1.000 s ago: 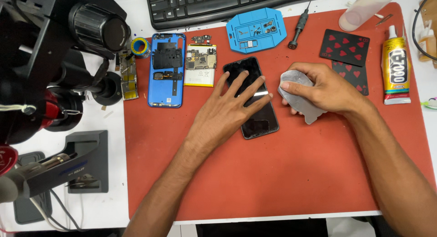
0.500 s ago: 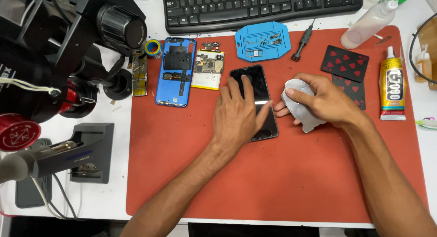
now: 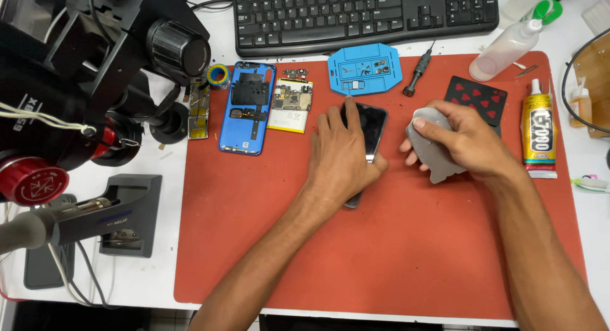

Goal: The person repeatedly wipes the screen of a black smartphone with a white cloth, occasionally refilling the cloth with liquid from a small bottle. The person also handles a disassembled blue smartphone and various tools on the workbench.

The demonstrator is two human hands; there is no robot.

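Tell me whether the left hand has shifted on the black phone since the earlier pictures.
Yes. The left hand has slid down the black phone, toward its near end, away from the blue tray.

Your left hand (image 3: pixel 340 154) lies flat on the black phone (image 3: pixel 372 129) at the red mat's (image 3: pixel 394 255) middle; just right of the phone, your right hand (image 3: pixel 467 143) holds a grey cloth (image 3: pixel 432 154).

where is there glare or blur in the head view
Head view: a pale glare streak on the black phone screen beside the left hand; soft shadows under both hands on the red mat; the microscope at the left edge looks large and soft; the right hand is sharp.
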